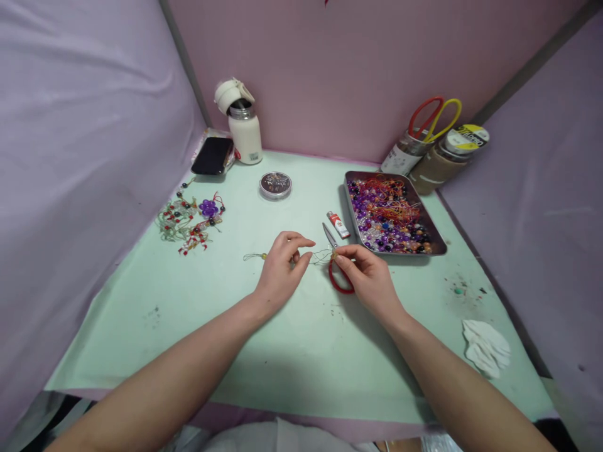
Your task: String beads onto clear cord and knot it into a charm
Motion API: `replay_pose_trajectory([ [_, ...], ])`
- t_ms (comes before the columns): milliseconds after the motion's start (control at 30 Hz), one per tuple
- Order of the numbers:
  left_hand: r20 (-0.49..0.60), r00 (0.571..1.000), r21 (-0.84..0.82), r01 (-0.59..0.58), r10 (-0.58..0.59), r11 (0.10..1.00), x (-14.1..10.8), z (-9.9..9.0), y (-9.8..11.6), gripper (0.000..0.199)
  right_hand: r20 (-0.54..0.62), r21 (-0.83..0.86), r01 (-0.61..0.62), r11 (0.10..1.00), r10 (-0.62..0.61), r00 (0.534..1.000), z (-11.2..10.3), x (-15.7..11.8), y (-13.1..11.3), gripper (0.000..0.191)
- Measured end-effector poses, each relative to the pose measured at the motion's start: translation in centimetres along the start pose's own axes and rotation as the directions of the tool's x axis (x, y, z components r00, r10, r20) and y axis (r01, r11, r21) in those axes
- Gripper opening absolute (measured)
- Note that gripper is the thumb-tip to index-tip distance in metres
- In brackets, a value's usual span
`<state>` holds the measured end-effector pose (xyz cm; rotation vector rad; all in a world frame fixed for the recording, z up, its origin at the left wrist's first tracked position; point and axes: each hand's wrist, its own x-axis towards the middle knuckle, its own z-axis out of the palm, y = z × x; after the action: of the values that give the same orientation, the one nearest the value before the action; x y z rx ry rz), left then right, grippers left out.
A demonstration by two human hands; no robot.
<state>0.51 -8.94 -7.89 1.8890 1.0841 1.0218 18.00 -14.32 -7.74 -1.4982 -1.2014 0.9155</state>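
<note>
1 heap of beaded cords (177, 220) at far left, strands too tangled to count, with 1 purple bead cluster (210, 208) at its right side. 1 phone (213, 156) behind it, screen up. 1 white bottle (247, 137), lid (232, 95) tipped open. 1 thin cord (257, 255) with 1 yellow bead (264, 256) sticks out left of the left hand (283, 265) and runs across to the right hand (367, 270). 1 round flat container (276, 184) farther back. Left hand: half open, thumb and index tips slightly parted, other fingers curled; can't tell if those grip the cord. Right hand: thumb and index pinched on the cord's right end, above 1 pair of red-handled scissors (330, 235); can't tell if it touches them. 1 lighter (338, 225) just beside the blades. 1 metal tray (438, 246), beads and red-orange thread inside, too many to count. 2 jars behind it: one (399, 158) holding 1 red and 1 yellow loop handle, one (436, 168) brown. 1 crumpled white cloth (487, 348) near right.
</note>
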Motion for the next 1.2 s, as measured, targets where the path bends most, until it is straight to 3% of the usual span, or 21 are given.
replay_pose_trajectory([
  [200,0.019,0.994,0.019,-0.105,0.104,0.994,-0.5,0.2,0.2,0.012,0.005,-0.008,0.02,1.0,-0.02,1.0,0.1,-0.1,0.0,0.021],
  [300,0.068,0.994,0.02,-0.089,0.087,0.996,-0.7,0.3,0.3,0.015,0.015,-0.032,0.055,0.998,-0.055,0.998,0.1,-0.3,-0.1,0.019],
  [567,0.146,0.987,-0.106,0.078,-0.062,0.991,-0.5,0.2,0.8,0.033,0.058,-0.108,0.181,0.977,-0.176,0.983,0.3,-0.6,-0.6,0.011],
  [700,0.191,0.966,-0.205,0.211,-0.172,0.956,-0.3,0.2,0.8,0.029,0.075,-0.137,0.222,0.965,-0.213,0.974,0.5,-0.7,-0.7,0.007],
  [833,0.264,0.922,-0.369,0.367,-0.282,0.854,-0.1,0.5,0.5,0.017,0.105,-0.168,0.274,0.947,-0.259,0.96,0.5,-0.6,-0.4,0.005],
  [1033,0.352,0.858,-0.602,0.514,-0.375,0.611,-0.1,1.1,0.1,0.016,0.166,-0.199,0.307,0.931,-0.277,0.947,0.7,-0.7,-0.3,0.006],
  [1133,0.359,0.857,-0.593,0.516,-0.37,0.618,0.0,1.0,0.2,0.012,0.187,-0.225,0.296,0.929,-0.257,0.948,0.8,-0.7,-0.5,0.007],
  [1200,0.353,0.866,-0.547,0.498,-0.353,0.673,0.0,0.9,0.3,0.012,0.198,-0.23,0.273,0.934,-0.23,0.953,0.7,-0.7,-0.5,0.009],
])
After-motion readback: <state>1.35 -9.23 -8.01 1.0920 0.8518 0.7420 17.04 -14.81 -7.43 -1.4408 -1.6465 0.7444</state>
